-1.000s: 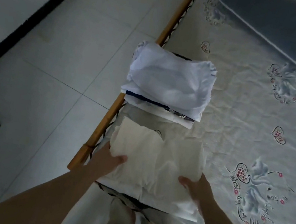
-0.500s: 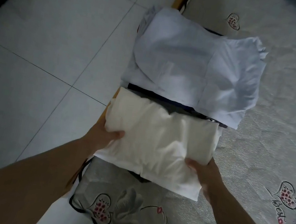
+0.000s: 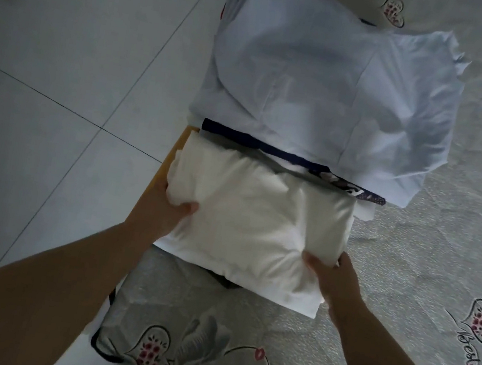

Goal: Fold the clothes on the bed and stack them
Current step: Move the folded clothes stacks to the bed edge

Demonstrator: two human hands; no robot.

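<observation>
Head view: both hands are holding 1 folded cream garment point(image 3: 255, 225) at the bed point(image 3: 421, 303) edge, just in front of the stack point(image 3: 326, 82). Left hand point(image 3: 163, 211) is gripping its left side, thumb curled on top, other fingers hidden. Right hand point(image 3: 335, 277) is pinching the near right corner. Folding is judged complete; stacking is in progress. Next move calls for lifting the garment level onto the white top layer, edges aligned. No containers are showing.
</observation>
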